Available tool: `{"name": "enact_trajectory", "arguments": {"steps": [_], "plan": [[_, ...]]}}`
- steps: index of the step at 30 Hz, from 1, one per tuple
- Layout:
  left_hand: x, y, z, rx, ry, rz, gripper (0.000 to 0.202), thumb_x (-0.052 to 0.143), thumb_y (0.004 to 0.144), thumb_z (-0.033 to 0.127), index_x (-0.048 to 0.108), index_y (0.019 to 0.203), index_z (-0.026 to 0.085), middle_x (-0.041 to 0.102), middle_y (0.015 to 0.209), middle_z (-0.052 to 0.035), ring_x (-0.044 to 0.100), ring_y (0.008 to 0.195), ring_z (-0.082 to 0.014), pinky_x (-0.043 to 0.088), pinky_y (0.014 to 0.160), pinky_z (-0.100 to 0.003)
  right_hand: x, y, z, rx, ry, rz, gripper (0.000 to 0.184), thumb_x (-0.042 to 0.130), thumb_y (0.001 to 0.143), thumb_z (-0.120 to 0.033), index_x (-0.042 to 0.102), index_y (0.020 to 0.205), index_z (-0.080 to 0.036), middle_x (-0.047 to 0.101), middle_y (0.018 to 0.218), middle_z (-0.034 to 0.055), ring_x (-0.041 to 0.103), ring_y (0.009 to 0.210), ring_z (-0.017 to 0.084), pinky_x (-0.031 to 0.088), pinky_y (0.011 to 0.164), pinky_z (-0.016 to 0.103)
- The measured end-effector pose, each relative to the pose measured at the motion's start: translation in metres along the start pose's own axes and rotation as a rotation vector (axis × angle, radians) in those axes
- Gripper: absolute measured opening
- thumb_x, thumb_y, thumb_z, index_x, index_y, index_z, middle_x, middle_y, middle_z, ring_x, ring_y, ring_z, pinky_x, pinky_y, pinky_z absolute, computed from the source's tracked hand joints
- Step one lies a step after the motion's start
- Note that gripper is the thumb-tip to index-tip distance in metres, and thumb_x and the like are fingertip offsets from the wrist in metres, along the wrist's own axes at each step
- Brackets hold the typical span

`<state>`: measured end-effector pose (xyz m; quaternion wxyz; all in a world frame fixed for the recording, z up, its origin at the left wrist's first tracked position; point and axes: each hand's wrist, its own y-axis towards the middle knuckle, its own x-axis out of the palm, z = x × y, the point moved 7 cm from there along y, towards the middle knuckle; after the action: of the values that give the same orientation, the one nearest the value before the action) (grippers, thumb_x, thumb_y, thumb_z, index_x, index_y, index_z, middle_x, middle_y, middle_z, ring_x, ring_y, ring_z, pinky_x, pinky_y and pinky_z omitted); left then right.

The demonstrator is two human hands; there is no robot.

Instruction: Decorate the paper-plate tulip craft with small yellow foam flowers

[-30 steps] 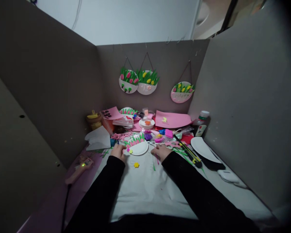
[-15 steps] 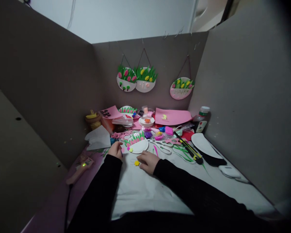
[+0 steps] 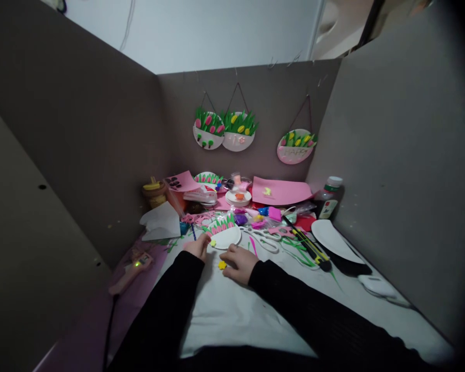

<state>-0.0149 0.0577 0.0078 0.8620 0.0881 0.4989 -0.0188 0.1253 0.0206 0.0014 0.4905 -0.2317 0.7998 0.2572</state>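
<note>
A half-covered white paper plate (image 3: pixel 227 239) with pink tulips and green paper leaves lies on the white table cover. My left hand (image 3: pixel 197 248) is at its left edge, fingers drawn together; whatever is at the fingertips is too small to make out. A small pale-yellow flower (image 3: pixel 213 243) sits on the plate rim beside those fingers. My right hand (image 3: pixel 242 262) rests below the plate, thumb and fingers apart. Between its thumb and forefinger, a yellow flower cutout (image 3: pixel 222 265) lies on the cover.
White-handled scissors (image 3: pixel 265 240), a yellow-and-black cutter (image 3: pixel 312 248) and green scraps lie right of the plate. Craft bags and pink sheets (image 3: pixel 282 191) crowd the back. A pink glue gun (image 3: pixel 134 274) lies left, a bottle (image 3: pixel 328 196) stands right. Decorated plates (image 3: pixel 238 142) hang on the grey partition.
My left hand has moved right to the plate's edge, and the pink flower there is now hidden. My right hand stays by the yellow flower. The whole view has shifted slightly.
</note>
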Motion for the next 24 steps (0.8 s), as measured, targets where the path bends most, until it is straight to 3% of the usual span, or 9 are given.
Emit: {"name": "enact_trajectory", "arguments": {"steps": [5, 7, 8, 9, 11, 13, 15, 18, 24], "plan": [[-0.035, -0.018, 0.022, 0.263, -0.331, 0.342, 0.029, 0.031, 0.080, 0.017, 0.052, 0.099, 0.014, 0.059, 0.096, -0.0110, 0.057, 0.074, -0.0162, 0.045, 0.069, -0.028, 0.001, -0.002, 0.001, -0.014, 0.012, 0.011, 0.036, 0.063, 0.071, -0.034, 0.059, 0.105, -0.022, 0.051, 0.093, 0.0036, 0.051, 0.084, 0.018, 0.037, 0.071, 0.027], [-0.056, -0.031, 0.020, 0.287, -0.351, 0.391, 0.027, 0.033, 0.080, 0.018, 0.055, 0.096, 0.014, 0.057, 0.100, -0.0118, 0.058, 0.086, -0.0175, 0.045, 0.075, -0.028, 0.002, -0.003, 0.002, -0.017, 0.027, 0.016, 0.038, 0.063, 0.071, -0.033, 0.058, 0.107, -0.022, 0.051, 0.094, 0.0039, 0.051, 0.084, 0.018, 0.037, 0.072, 0.028], [-0.069, -0.039, 0.015, 0.292, -0.347, 0.411, 0.028, 0.033, 0.080, 0.020, 0.057, 0.094, 0.015, 0.060, 0.095, -0.0100, 0.059, 0.081, -0.0165, 0.045, 0.074, -0.028, 0.002, -0.004, 0.002, -0.020, 0.034, 0.017, 0.038, 0.063, 0.071, -0.033, 0.058, 0.107, -0.022, 0.051, 0.095, 0.0042, 0.051, 0.085, 0.018, 0.038, 0.073, 0.028], [-0.082, -0.046, 0.006, 0.251, -0.313, 0.420, 0.030, 0.031, 0.082, 0.021, 0.058, 0.094, 0.016, 0.062, 0.090, -0.0080, 0.059, 0.071, -0.0145, 0.046, 0.069, -0.027, 0.002, -0.004, 0.001, -0.022, 0.040, 0.017, 0.038, 0.063, 0.071, -0.032, 0.058, 0.107, -0.022, 0.052, 0.095, 0.0044, 0.051, 0.086, 0.018, 0.038, 0.074, 0.028], [-0.109, -0.063, -0.022, 0.103, -0.098, 0.441, 0.033, 0.033, 0.082, 0.026, 0.057, 0.102, 0.017, 0.063, 0.081, -0.0058, 0.059, 0.074, -0.0166, 0.045, 0.071, -0.028, 0.002, -0.004, 0.001, -0.020, 0.046, 0.013, 0.038, 0.062, 0.071, -0.031, 0.059, 0.108, -0.021, 0.052, 0.096, 0.0047, 0.052, 0.086, 0.018, 0.038, 0.075, 0.028], [-0.123, -0.076, -0.064, -0.142, 0.142, 0.327, 0.037, 0.037, 0.080, 0.037, 0.056, 0.105, 0.018, 0.063, 0.080, -0.0062, 0.059, 0.078, -0.0206, 0.044, 0.070, -0.030, 0.003, -0.005, 0.002, -0.010, 0.051, 0.006, 0.038, 0.062, 0.071, -0.031, 0.059, 0.108, -0.022, 0.052, 0.096, 0.0047, 0.052, 0.086, 0.018, 0.038, 0.075, 0.029], [-0.126, -0.089, -0.103, -0.315, 0.362, 0.187, 0.046, 0.044, 0.075, 0.045, 0.057, 0.107, 0.014, 0.062, 0.092, -0.0115, 0.058, 0.084, -0.0259, 0.043, 0.072, -0.034, 0.003, -0.005, 0.002, -0.001, 0.055, 0.004, 0.038, 0.062, 0.071, -0.031, 0.059, 0.108, -0.022, 0.053, 0.097, 0.0046, 0.052, 0.086, 0.019, 0.038, 0.075, 0.029], [-0.122, -0.102, -0.144, -0.502, 0.568, 0.114, 0.068, 0.050, 0.067, 0.058, 0.052, 0.116, 0.011, 0.054, 0.110, -0.0192, 0.055, 0.094, -0.0335, 0.041, 0.078, -0.040, 0.002, -0.005, 0.001, -0.002, 0.061, 0.008, 0.038, 0.062, 0.071, -0.031, 0.059, 0.108, -0.022, 0.053, 0.097, 0.0049, 0.052, 0.087, 0.019, 0.038, 0.076, 0.029], [-0.106, -0.101, -0.159, -0.531, 0.515, 0.078, 0.071, 0.039, 0.072, 0.059, 0.050, 0.118, 0.005, 0.055, 0.108, -0.0242, 0.054, 0.097, -0.0368, 0.039, 0.081, -0.043, 0.000, -0.006, 0.000, -0.004, 0.059, 0.000, 0.040, 0.062, 0.071, -0.031, 0.058, 0.109, -0.021, 0.053, 0.098, 0.0055, 0.052, 0.088, 0.019, 0.039, 0.077, 0.029]]}}
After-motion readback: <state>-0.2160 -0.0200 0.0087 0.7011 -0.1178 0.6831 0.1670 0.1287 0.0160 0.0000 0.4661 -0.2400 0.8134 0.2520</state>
